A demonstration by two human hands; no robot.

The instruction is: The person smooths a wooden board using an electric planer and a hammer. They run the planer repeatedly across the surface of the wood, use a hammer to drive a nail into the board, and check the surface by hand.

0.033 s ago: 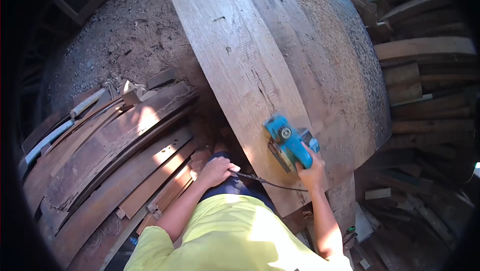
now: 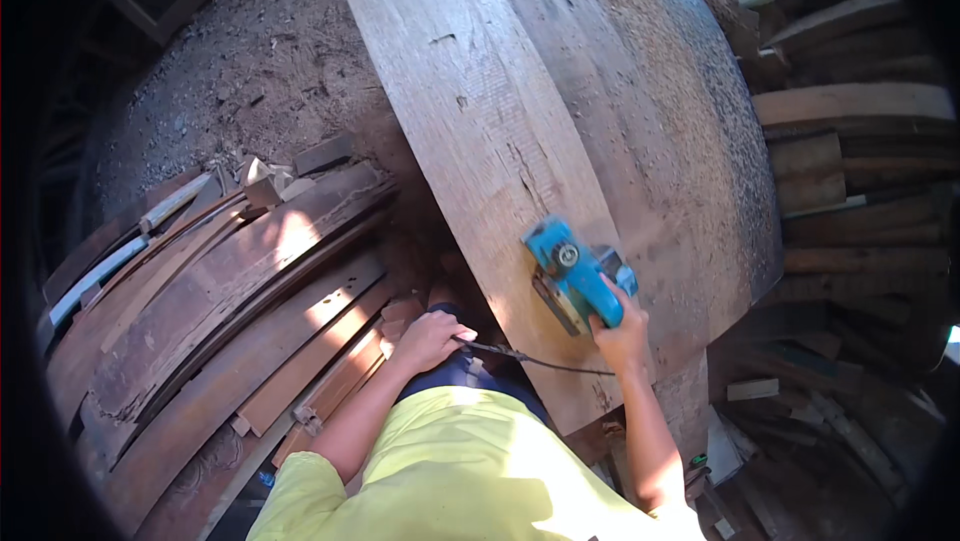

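Planer (image 2: 583,286) sits on the near half of the plank (image 2: 490,111), just far-left of your right hand (image 2: 622,333), wrapped round it; left hand (image 2: 432,339), farther off, grips the cord (image 2: 525,357). Plank's long axis runs far-left to near-right.

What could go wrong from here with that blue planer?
Only the right grip holds the blue planer, so it could twist or skip on the board. The cord in the left grip runs near the planer and might snag or drift under it. The crack just beyond the planer's front could splinter.
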